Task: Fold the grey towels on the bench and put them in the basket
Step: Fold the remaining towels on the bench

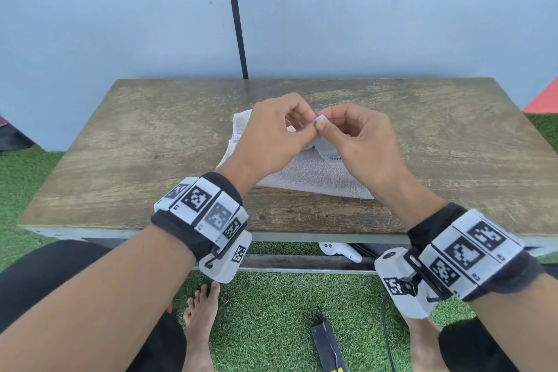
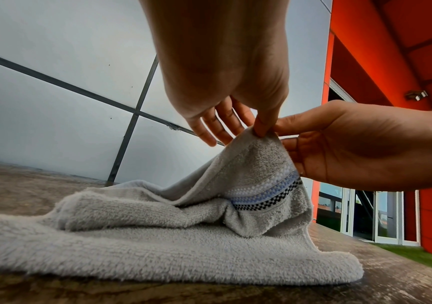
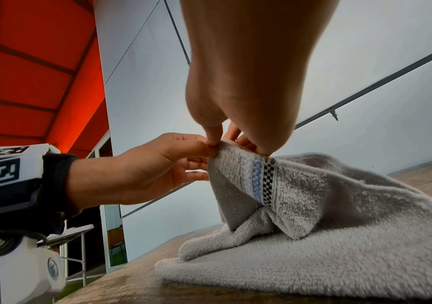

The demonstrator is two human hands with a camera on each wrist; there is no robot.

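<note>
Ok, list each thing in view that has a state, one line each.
grey towel: partly folded on the bench, one corner lifted.
left hand: pinches the lifted towel corner.
right hand: pinches the same corner, beside the left.
wooden bench: flat, bears the towel.
basket: not in view.

The towel lies on the bench, near its front edge, about mid-width. Above it the left hand and right hand meet at one raised corner. A wall stands behind the bench.
</note>
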